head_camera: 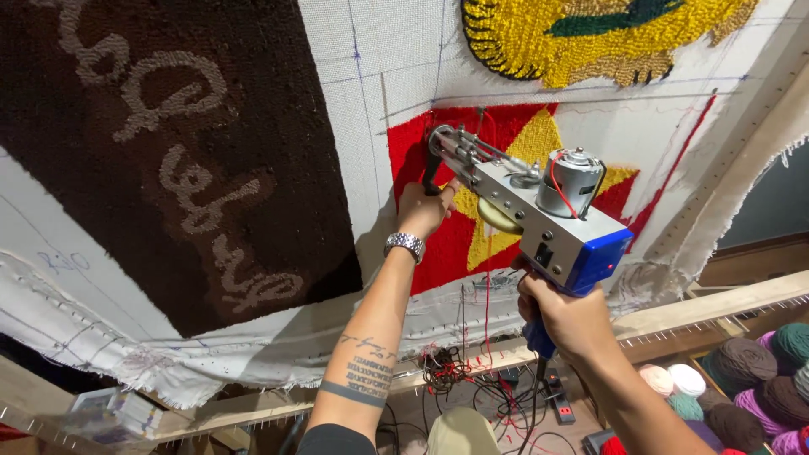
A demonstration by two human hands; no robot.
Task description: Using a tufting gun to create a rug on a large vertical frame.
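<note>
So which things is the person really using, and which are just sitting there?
In use:
- silver and blue tufting gun, held by right hand and left hand
- red and yellow tufted patch on white stretched cloth
- red yarn strand

Lying about:
- brown tufted rug
- yellow tufted piece
- coloured yarn balls
- tangled cables

The tufting gun hides part of the red and yellow star patch behind its body, and its needle tip is lost against the red pile. The left hand covers the gun's front handle; the right hand wraps the rear grip, concealing its fingers' undersides. The brown rug runs off the top and left edges. The yellow tufted shape is cut by the top edge. Yarn balls at lower right are cropped by the frame. Objects at lower left are blurred.
</note>
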